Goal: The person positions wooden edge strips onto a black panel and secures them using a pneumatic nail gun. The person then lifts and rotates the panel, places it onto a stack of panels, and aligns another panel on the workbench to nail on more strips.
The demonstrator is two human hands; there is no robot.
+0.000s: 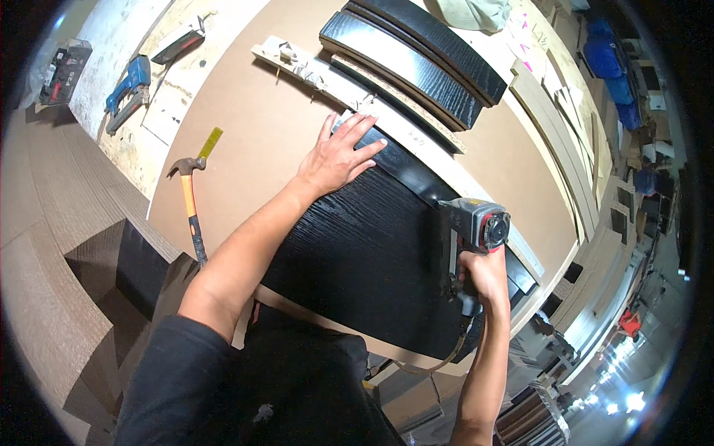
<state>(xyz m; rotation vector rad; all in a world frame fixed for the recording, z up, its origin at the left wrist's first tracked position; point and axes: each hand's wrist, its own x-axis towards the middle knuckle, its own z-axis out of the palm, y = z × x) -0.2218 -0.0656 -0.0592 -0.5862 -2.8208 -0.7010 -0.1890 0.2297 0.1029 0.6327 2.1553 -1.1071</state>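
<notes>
A wide black wood-grain panel (349, 238) lies on the bench in front of me, with a narrow black strip (405, 172) along its far edge. My left hand (343, 154) rests flat on that strip near its left end, fingers spread. In my right hand (485, 273) is a nail gun (470, 219), gripped by its handle. Its nose is hidden, so I cannot tell whether it touches the strip. A hose runs from the handle toward my body. Just beyond the strip lies a long pale batten (439, 157).
Several black boards (405, 58) are stacked at the far side. A claw hammer (190, 195) and a yellow-green strip (211, 141) lie at left, with a blue tacker (134, 88) farther back. Wood strips (554, 145) line the right. Brown boards (44, 178) stand beside the bench's left edge.
</notes>
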